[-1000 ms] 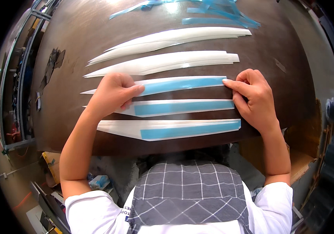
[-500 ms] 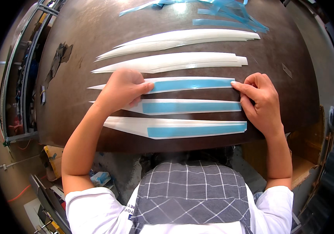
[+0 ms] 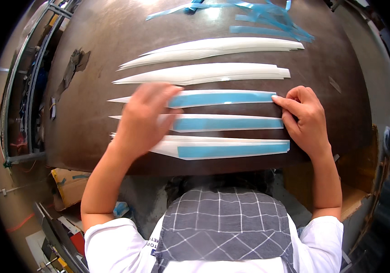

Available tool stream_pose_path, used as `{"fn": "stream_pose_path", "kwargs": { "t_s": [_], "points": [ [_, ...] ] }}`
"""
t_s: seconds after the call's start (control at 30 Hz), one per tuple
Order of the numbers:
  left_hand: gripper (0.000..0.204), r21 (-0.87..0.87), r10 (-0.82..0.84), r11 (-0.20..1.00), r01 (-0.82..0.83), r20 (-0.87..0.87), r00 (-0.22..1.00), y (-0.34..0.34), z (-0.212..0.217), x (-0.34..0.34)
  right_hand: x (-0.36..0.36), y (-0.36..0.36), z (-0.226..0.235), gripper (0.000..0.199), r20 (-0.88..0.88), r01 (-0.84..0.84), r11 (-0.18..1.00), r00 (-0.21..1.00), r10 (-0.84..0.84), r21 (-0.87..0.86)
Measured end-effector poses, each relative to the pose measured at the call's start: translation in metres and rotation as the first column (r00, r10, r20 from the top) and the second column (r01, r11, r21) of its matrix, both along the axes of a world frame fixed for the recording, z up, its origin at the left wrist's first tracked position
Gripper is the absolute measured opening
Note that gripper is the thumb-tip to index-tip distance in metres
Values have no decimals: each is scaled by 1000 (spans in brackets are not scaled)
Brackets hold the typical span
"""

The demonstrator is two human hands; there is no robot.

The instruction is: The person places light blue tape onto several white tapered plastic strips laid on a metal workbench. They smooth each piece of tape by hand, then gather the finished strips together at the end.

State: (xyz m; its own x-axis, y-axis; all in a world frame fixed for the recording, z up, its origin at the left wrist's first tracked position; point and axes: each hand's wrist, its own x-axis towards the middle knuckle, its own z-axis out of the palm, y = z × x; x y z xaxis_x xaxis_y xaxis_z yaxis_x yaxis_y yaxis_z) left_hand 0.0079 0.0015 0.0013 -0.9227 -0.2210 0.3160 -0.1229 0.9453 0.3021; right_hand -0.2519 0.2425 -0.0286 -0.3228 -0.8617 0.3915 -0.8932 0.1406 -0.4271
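Note:
A long white tapered strip (image 3: 136, 98) lies in the middle of the table, with a blue film strip (image 3: 224, 98) along it. My left hand (image 3: 147, 116) is over its left part, fingers apart and smeared by motion. At the opposite end, my right hand (image 3: 305, 113) has a fingertip against the blue film's tip, its other fingers curled in. Closer to me are a second white strip with blue film (image 3: 229, 123) and a white stack (image 3: 165, 146) topped by another blue film (image 3: 233, 149).
Beyond my hands lie two white tapered stacks (image 3: 204, 73) (image 3: 222, 45). Tangled blue film strips (image 3: 268, 20) are heaped at the far edge. Dark scraps (image 3: 74, 68) sit on the brown table (image 3: 95, 123) at left. Metal shelving (image 3: 35, 86) stands beyond its left side.
My left hand has opened from its closed hold near the film's left end and shifted slightly toward me. My right hand stays at the right end.

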Motion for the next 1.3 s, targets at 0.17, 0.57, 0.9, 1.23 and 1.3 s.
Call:
{"fn": "stream_pose_path", "kwargs": {
  "t_s": [0.17, 0.57, 0.9, 1.23, 1.3],
  "points": [
    [68, -63, -40, 996, 60, 272, 962, 28, -20, -4, 7, -1, 2, 24, -93, 45, 999, 995, -45, -1],
    [69, -49, -11, 999, 23, 219, 976, 31, -30, -9, 67, -28, -14, 70, -72, -82, 978, 993, 97, 192],
    [69, -105, 98, 992, -72, 262, 960, 32, -28, 2, 41, 8, -13, 76, -222, 88, 960, 975, -28, 265],
    [71, -58, 107, 994, -97, 211, 972, 36, -31, 3, 28, 13, -11, 76, -127, 153, 969, 983, -130, 193],
    [71, -70, 101, 994, -88, 208, 973, 35, -30, 2, 35, 8, -10, 71, -175, 129, 981, 979, -103, 142]
  ]
}}
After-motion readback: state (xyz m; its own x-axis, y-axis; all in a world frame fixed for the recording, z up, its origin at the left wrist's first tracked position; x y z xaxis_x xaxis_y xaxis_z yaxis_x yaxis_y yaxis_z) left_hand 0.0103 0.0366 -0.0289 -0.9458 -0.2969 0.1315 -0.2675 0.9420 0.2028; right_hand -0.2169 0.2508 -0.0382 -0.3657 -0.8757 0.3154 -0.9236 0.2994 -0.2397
